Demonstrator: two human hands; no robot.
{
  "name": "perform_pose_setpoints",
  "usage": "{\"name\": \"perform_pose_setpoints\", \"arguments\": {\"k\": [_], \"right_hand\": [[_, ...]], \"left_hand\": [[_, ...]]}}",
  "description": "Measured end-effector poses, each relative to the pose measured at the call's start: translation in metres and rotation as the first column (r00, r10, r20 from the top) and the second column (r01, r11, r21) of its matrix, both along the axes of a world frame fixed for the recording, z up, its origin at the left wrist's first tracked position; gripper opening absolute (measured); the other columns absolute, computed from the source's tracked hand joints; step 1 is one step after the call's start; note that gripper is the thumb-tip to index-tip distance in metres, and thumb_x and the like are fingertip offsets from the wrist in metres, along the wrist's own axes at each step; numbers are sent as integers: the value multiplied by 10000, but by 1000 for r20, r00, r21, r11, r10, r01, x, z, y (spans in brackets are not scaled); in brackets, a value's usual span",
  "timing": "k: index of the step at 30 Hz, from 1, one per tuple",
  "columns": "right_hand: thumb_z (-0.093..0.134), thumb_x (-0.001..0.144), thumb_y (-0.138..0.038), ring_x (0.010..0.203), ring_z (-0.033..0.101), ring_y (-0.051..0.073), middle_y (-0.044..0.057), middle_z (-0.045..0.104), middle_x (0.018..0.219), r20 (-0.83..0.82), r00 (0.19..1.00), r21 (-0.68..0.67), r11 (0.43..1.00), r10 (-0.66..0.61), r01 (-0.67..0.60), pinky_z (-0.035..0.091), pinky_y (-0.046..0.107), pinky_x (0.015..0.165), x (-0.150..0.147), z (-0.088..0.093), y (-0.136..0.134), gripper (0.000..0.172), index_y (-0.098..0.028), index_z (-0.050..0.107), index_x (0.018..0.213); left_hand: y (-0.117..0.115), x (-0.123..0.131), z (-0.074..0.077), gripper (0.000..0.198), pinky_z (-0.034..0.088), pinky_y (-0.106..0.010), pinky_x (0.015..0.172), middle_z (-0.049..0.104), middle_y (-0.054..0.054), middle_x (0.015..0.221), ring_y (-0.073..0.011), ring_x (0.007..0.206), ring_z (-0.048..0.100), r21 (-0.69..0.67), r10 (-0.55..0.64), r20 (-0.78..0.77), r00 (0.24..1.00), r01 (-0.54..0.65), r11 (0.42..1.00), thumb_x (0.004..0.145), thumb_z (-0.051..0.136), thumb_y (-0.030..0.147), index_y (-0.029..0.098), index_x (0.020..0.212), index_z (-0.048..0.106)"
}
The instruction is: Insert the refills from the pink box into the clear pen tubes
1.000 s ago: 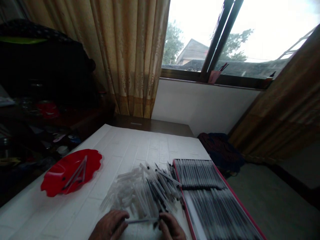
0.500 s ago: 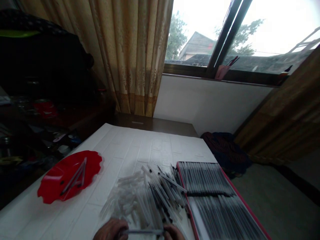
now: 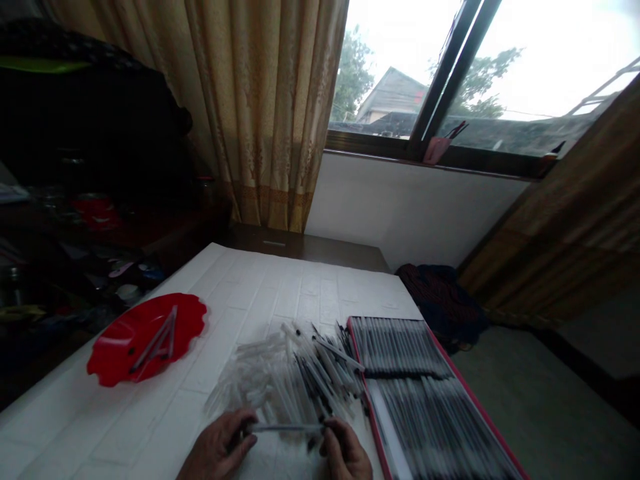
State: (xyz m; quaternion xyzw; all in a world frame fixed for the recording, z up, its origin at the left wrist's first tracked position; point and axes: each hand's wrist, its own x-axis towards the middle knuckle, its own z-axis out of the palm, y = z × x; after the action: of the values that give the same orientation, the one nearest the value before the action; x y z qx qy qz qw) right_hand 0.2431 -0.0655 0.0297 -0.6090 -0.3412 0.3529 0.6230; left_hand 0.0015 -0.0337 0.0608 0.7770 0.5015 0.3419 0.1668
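Observation:
My left hand (image 3: 220, 445) and my right hand (image 3: 347, 450) pinch opposite ends of a slim clear pen (image 3: 287, 427), held level above the near part of the table. Its right end looks dark. Just beyond the hands lies a loose pile of clear plastic tubes (image 3: 255, 380), with black-tipped thin pens (image 3: 323, 373) mixed in on its right side. To the right of my right hand, a red-edged box (image 3: 374, 427) holds two rows of similar slim pens (image 3: 400, 343), packed side by side. Fine detail of the held pen is blurred.
A red scalloped plate (image 3: 113, 357) with a few clear tubes stands on the left of the white table (image 3: 240, 280). Dark cluttered shelving (image 3: 125, 233) borders the table's left side. A dark cloth heap (image 3: 440, 300) lies beyond its right edge, below the window.
Both hands, still gripping the pen between them, have come up and farther into view. The whole scene has shifted slightly as the head moved.

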Motion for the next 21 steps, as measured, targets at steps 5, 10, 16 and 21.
{"name": "perform_pose_setpoints", "arguments": {"k": [5,10,16,21], "right_hand": [[709,671,-618,488,617,162,1,656,547,-55,998,54,999,8,-5,516,226,507,0,-2,0,423,-213,735,792],[695,677,-633,511,629,165,1,662,556,-63,998,57,998,17,-14,522,228,540,0,0,1,441,-215,743,809],[695,661,-646,438,562,141,-19,610,476,-49,999,-1,1000,-22,22,466,211,471,-2,4,4,463,-196,739,763],[702,613,-680,433,539,136,-1,630,505,-107,994,-27,1000,3,-6,436,213,431,1,1,6,511,-190,742,752]], "left_hand": [[0,1,2,267,561,-151,712,761,54,852,-117,748,733,97,23,-1,1000,-23,995,876,523,529,328,963,675],[2,0,10,272,555,-129,697,756,60,797,-101,717,729,85,-27,12,1000,26,996,906,488,504,323,893,690],[4,-4,-2,268,553,-122,642,762,54,873,-102,682,724,39,-72,54,996,70,997,840,592,494,340,1049,657],[5,-3,-6,225,551,-144,710,767,55,874,-123,768,731,-76,-9,91,996,16,997,849,563,480,336,968,689]]}}
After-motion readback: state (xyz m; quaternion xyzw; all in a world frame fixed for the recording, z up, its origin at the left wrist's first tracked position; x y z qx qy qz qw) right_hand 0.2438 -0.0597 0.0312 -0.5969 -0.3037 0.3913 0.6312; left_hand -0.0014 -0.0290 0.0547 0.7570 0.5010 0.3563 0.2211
